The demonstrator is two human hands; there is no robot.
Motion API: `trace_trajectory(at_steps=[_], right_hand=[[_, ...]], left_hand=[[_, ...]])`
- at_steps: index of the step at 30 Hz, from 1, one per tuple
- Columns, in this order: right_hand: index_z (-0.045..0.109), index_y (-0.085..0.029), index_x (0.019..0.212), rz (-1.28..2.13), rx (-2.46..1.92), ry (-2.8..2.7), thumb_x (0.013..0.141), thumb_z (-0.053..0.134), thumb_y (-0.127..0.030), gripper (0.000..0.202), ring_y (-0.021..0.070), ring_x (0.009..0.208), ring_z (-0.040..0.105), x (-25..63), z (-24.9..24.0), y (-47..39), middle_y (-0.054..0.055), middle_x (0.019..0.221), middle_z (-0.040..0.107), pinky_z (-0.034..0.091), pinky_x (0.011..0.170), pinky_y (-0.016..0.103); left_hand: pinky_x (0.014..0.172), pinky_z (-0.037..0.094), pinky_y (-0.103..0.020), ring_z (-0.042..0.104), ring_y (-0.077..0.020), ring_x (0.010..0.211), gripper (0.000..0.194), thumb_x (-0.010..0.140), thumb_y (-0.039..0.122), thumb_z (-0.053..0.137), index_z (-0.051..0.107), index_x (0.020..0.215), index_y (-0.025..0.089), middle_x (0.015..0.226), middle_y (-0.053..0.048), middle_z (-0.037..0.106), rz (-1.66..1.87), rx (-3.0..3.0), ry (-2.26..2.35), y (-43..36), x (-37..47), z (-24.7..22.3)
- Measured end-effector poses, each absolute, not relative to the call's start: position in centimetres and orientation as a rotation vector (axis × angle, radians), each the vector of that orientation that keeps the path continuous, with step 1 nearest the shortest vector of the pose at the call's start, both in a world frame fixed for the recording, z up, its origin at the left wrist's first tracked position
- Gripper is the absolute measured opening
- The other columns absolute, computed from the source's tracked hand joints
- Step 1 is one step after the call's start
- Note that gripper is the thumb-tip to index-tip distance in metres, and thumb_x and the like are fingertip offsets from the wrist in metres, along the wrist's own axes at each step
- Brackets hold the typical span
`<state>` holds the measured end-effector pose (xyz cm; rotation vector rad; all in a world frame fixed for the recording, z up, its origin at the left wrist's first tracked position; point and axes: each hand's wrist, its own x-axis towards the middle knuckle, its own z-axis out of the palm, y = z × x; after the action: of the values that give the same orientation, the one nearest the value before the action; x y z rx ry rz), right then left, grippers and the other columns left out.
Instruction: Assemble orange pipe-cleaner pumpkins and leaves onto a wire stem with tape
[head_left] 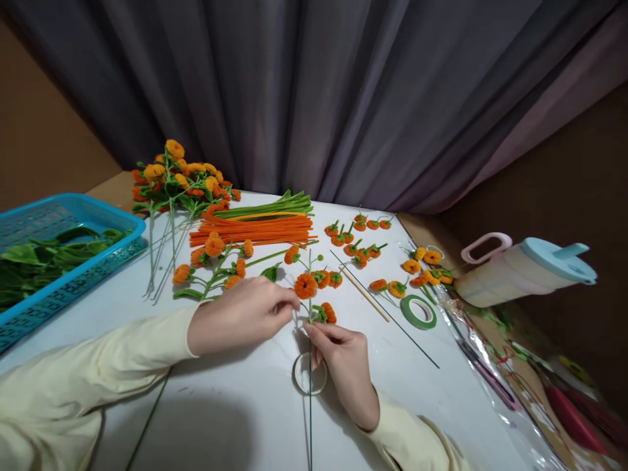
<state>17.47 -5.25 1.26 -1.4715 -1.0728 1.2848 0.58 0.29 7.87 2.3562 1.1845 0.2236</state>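
The wire stem (311, 425) runs from the near side across the pale ring (296, 378) on the desk (275, 405); catching on that ring could twist it; the right hand (346, 360) has thumb and finger pinching the stem, and too loose a pinch might let the orange flower (328, 313) just beyond slip or turn; the left hand (243, 314) has its fingers curled and pressed together left of the stem, though whether they grip something thin I cannot tell; a brush against the farther flower head (305, 286) could bend it.
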Motion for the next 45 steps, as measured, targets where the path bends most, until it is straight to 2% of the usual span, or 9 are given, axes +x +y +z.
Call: trace_trajectory(at_steps=[3,5,9,15,22,30,34,39,45], right_hand=[[0.053,-0.015,0.04,1.29,-1.475,-1.092,0.07,0.067,-0.035,0.038,0.0088,0.038,0.038,17.7,1.0,-5.2,-0.003,0.035,0.044,0.034,0.043,0.022],[0.056,-0.015,0.042,1.284,-1.491,-1.116,0.069,0.068,-0.037,0.036,0.0089,0.038,0.037,17.8,0.7,-5.2,-0.003,0.035,0.044,0.034,0.042,0.023],[0.065,-0.015,0.05,1.262,-1.526,-1.189,0.068,0.069,-0.039,0.031,0.0101,0.038,0.037,18.0,0.2,-5.1,-0.002,0.036,0.044,0.033,0.041,0.024],[0.072,-0.016,0.056,1.291,-1.547,-1.258,0.064,0.072,-0.04,0.025,0.0121,0.038,0.038,18.1,0.0,-5.1,-0.001,0.039,0.045,0.033,0.039,0.026],[0.073,-0.017,0.057,1.382,-1.583,-1.226,0.062,0.073,-0.044,0.028,0.0112,0.037,0.036,17.7,0.2,-5.2,-0.001,0.036,0.043,0.032,0.04,0.026],[0.071,-0.016,0.054,1.487,-1.607,-1.119,0.058,0.076,-0.045,0.03,0.0101,0.038,0.036,17.6,0.7,-4.5,-0.001,0.039,0.047,0.031,0.04,0.025],[0.069,-0.014,0.056,1.594,-1.577,-1.129,0.066,0.07,-0.049,0.036,0.0093,0.037,0.037,17.7,0.6,-4.6,-0.001,0.034,0.046,0.031,0.042,0.024],[0.068,-0.013,0.059,1.749,-1.503,-1.1,0.074,0.064,-0.048,0.038,0.0051,0.032,0.03,18.0,0.7,-4.5,-0.004,0.029,0.042,0.027,0.041,0.021],[0.065,-0.01,0.057,1.884,-1.329,-0.982,0.068,0.071,-0.043,0.035,0.0041,0.031,0.035,18.2,1.1,-4.0,-0.002,0.04,0.052,0.027,0.039,0.02]], left_hand=[[0.085,0.041,-0.031,0.056,-0.0214,0.099,0.025,0.081,0.027,0.048,0.064,0.098,0.02,0.102,-0.005,0.064,0.363,2.237,1.203,1.5,-0.5,7.9],[0.092,0.037,-0.032,0.051,-0.0219,0.107,0.031,0.077,0.03,0.055,0.06,0.106,0.018,0.113,-0.008,0.059,0.462,2.069,1.167,2.0,-0.6,7.4],[0.073,0.045,-0.026,0.059,-0.017,0.084,0.033,0.074,0.035,0.062,0.061,0.098,0.014,0.098,-0.006,0.065,0.423,1.545,0.965,2.2,0.3,5.3],[0.059,0.04,-0.023,0.053,-0.0111,0.062,0.025,0.059,0.033,0.076,0.066,0.07,0.013,0.068,0.0,0.062,0.379,1.13,0.835,2.4,1.1,3.0],[0.061,0.041,-0.023,0.052,-0.0101,0.062,0.029,0.047,0.024,0.082,0.067,0.069,0.011,0.067,0.001,0.061,0.489,1.067,0.85,2.3,1.3,2.2],[0.064,0.041,-0.025,0.052,-0.0122,0.064,0.023,0.056,0.021,0.076,0.065,0.072,0.009,0.067,0.0,0.06,0.623,1.138,0.909,1.8,1.6,2.1],[0.061,0.041,-0.024,0.053,-0.0118,0.063,0.019,0.057,0.017,0.075,0.066,0.072,0.01,0.068,-0.001,0.061,0.617,1.092,0.927,1.8,1.6,1.8],[0.063,0.043,-0.025,0.056,-0.0121,0.064,0.019,0.058,0.016,0.074,0.066,0.073,0.01,0.068,-0.001,0.063,0.637,1.075,0.924,1.6,1.6,2.0],[0.067,0.044,-0.025,0.057,-0.0131,0.069,0.024,0.059,0.019,0.074,0.066,0.08,0.011,0.074,-0.002,0.064,0.654,1.123,0.92,1.6,1.5,2.7]])
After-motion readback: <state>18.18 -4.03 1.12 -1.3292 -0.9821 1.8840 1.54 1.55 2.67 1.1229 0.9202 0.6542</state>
